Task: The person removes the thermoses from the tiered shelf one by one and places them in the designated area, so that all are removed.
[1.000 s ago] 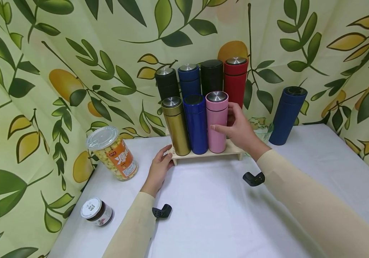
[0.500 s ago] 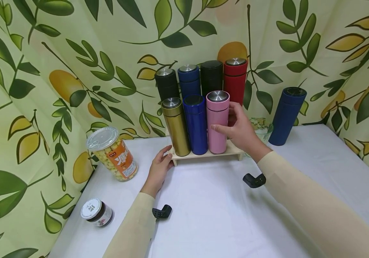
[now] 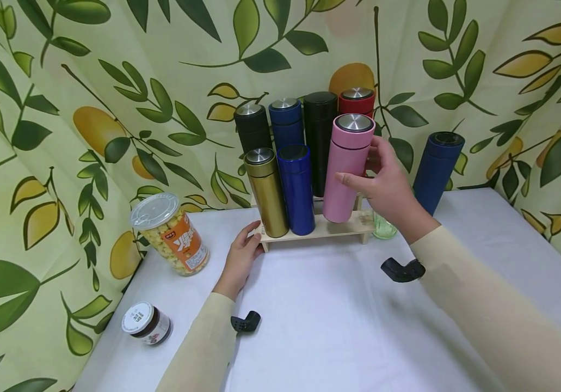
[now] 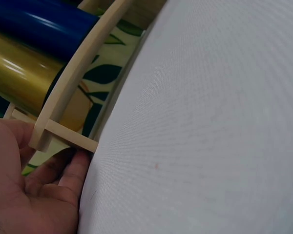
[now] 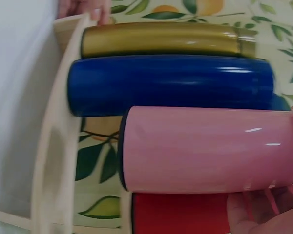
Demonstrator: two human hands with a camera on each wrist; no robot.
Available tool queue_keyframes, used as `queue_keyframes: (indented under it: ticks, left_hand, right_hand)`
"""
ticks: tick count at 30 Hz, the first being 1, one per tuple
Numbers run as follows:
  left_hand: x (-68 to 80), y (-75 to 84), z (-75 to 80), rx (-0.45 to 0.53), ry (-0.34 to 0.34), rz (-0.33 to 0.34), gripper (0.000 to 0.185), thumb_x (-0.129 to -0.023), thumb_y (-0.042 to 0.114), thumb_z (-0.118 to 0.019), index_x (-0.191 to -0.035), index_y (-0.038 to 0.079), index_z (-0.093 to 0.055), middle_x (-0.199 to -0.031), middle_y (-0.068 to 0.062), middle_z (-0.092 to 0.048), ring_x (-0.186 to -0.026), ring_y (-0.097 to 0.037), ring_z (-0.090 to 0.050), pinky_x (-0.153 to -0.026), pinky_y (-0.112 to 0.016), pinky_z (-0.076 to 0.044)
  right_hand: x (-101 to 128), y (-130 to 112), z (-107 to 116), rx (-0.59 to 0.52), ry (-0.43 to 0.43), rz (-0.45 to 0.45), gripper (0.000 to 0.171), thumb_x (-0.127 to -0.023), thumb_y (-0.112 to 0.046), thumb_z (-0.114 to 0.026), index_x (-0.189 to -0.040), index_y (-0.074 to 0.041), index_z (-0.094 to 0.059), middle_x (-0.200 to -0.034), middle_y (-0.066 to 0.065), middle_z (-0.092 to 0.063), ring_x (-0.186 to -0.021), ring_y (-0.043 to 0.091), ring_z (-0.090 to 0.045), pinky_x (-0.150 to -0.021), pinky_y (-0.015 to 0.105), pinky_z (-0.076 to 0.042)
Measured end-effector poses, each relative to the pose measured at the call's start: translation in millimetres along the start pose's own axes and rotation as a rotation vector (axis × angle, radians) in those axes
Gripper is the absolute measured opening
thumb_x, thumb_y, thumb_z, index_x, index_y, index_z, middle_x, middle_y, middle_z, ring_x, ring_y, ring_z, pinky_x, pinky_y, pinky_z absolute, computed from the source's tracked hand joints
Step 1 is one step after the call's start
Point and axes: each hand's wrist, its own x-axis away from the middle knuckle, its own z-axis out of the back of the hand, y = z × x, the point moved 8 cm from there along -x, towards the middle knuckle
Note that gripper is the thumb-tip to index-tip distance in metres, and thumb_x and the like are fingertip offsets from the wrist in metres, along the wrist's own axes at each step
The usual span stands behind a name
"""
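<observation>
My right hand [image 3: 392, 188] grips a pink thermos flask [image 3: 346, 177] by its right side, fingers behind and thumb across the front. The flask's base is raised off the wooden rack [image 3: 346, 227], and it leans slightly right; in the right wrist view a gap shows between base and front shelf. At the rack's left end, my left hand [image 3: 240, 258] holds the corner, its fingers by the short leg in the left wrist view. A gold flask [image 3: 269, 198] and a shiny blue flask [image 3: 299, 190] stand on the front shelf.
Behind them stand two black flasks, a dark blue flask [image 3: 287, 122] and a red flask [image 3: 357, 99], partly hidden. A navy flask [image 3: 437, 169] and a green-tinted glass [image 3: 384, 227] are at right. A popcorn tub [image 3: 172, 234] and a small jar [image 3: 148, 322] stand at left.
The pink flask has come up off the front shelf and shifted right in my right hand, now overlapping the red flask. My left hand stays at the rack's corner.
</observation>
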Motion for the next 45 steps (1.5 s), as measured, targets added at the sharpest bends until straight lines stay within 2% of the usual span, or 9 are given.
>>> queue_keyframes:
  ticks: [10, 16, 18, 26, 32, 45]
  left_hand:
    - [0.3, -0.2, 0.0, -0.012, -0.002, 0.006, 0.047, -0.116, 0.014, -0.052, -0.164, 0.010, -0.049, -0.152, -0.029, -0.056, -0.135, -0.037, -0.060, -0.113, -0.043, -0.051]
    - [1.5, 1.8, -0.8, -0.010, -0.004, -0.001, 0.048, -0.116, 0.014, -0.052, -0.164, 0.009, -0.049, -0.153, -0.030, -0.054, -0.136, -0.038, -0.060, -0.112, -0.043, -0.052]
    - [1.6, 2.3, -0.9, -0.009, -0.004, -0.003, 0.048, -0.117, 0.014, -0.052, -0.164, 0.009, -0.048, -0.153, -0.030, -0.054, -0.136, -0.038, -0.059, -0.112, -0.043, -0.052]
    - [1.7, 2.5, -1.1, 0.001, -0.013, -0.013, 0.048, -0.117, 0.012, -0.051, -0.164, 0.007, -0.048, -0.154, -0.031, -0.053, -0.138, -0.039, -0.057, -0.114, -0.045, -0.050]
    - [1.4, 2.1, -0.3, -0.022, -0.006, -0.015, 0.048, -0.117, 0.013, -0.051, -0.164, 0.008, -0.048, -0.155, -0.030, -0.052, -0.138, -0.039, -0.058, -0.112, -0.043, -0.052]
    - [0.4, 1.1, -0.3, -0.014, 0.002, -0.007, 0.047, -0.117, 0.014, -0.053, -0.164, 0.009, -0.049, -0.155, -0.029, -0.053, -0.136, -0.038, -0.059, -0.113, -0.045, -0.051]
  right_hand:
    - [14, -30, 43, 0.042, 0.102, 0.024, 0.086, -0.097, -0.016, -0.087, -0.167, -0.026, -0.037, -0.152, 0.005, -0.053, -0.134, 0.028, -0.055, -0.106, 0.045, -0.056]
    - [20, -38, 74, 0.038, 0.177, 0.037, 0.084, -0.099, -0.013, -0.084, -0.166, -0.029, -0.037, -0.153, 0.005, -0.051, -0.135, 0.026, -0.052, -0.105, 0.038, -0.056]
    - [23, -38, 84, 0.033, 0.206, 0.033, 0.083, -0.098, -0.010, -0.083, -0.165, -0.028, -0.038, -0.153, 0.005, -0.051, -0.135, 0.025, -0.052, -0.109, 0.037, -0.053]
    - [35, -32, 116, 0.082, 0.304, 0.009, 0.084, -0.099, -0.004, -0.081, -0.166, -0.029, -0.037, -0.156, 0.000, -0.047, -0.138, 0.022, -0.049, -0.116, 0.037, -0.047]
    - [41, -25, 137, 0.025, 0.368, 0.025, 0.083, -0.097, 0.002, -0.080, -0.164, -0.026, -0.041, -0.156, 0.002, -0.049, -0.137, 0.021, -0.049, -0.113, 0.031, -0.046]
    - [53, 6, 163, 0.082, 0.463, -0.102, 0.081, -0.100, -0.004, -0.080, -0.165, -0.029, -0.039, -0.154, -0.004, -0.048, -0.131, 0.014, -0.048, -0.105, 0.028, -0.045]
